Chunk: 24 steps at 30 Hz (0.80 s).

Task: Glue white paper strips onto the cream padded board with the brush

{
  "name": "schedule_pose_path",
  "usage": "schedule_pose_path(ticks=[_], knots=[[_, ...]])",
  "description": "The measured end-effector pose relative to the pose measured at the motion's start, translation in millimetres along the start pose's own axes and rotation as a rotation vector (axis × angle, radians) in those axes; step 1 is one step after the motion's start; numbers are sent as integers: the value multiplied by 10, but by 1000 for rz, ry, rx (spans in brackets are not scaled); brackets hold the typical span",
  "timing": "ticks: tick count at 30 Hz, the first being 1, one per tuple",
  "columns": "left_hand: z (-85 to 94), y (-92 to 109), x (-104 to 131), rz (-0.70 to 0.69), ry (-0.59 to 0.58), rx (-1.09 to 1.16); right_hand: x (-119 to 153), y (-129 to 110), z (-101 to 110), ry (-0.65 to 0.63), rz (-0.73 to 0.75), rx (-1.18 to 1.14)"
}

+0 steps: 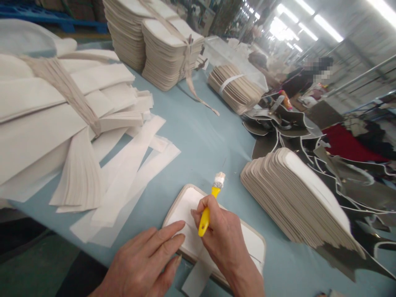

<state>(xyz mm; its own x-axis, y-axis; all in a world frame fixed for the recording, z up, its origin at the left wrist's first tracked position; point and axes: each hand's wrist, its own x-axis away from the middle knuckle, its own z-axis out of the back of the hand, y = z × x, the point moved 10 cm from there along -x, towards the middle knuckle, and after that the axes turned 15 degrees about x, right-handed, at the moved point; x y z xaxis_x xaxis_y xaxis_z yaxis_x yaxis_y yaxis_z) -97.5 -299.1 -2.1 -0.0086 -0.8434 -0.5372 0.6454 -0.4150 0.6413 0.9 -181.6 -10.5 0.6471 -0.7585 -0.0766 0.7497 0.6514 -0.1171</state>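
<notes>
My right hand [221, 235] is closed round the yellow handle of a paintbrush [215, 191]; its bristle end, whitish, points away from me. Under both hands lies a white panel [252, 238] with rounded corners and a beige edge. My left hand [148, 258] rests with its fingers stretched out on the near left part of that panel, holding nothing. A pale strip [196, 278] sticks out from the panel's near edge between my hands. Part of the panel is hidden by my right hand.
Loose white strips [123, 194] and a tied bundle of pale pieces [40, 107] lie left on the blue-grey table [213, 136]. Tied panel stacks [171, 53] and a banded stack [236, 88] stand at the back. Right are a leaning panel stack [287, 198] and dark white-edged pieces [291, 119].
</notes>
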Motion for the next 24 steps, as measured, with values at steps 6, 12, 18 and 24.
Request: schedule_pose_path(ticks=[6, 12, 18, 24], knots=[[16, -5, -18, -32, 0, -28, -7, 18, -29, -7, -8, 4], [-65, 29, -125, -80, -55, -158, 0, 37, -36, 0, -17, 23], [-224, -88, -99, -10, -124, -205, 8, 46, -53, -15, -34, 51], [-282, -209, -56, 77, -165, -129, 4, 53, -16, 24, -46, 83]])
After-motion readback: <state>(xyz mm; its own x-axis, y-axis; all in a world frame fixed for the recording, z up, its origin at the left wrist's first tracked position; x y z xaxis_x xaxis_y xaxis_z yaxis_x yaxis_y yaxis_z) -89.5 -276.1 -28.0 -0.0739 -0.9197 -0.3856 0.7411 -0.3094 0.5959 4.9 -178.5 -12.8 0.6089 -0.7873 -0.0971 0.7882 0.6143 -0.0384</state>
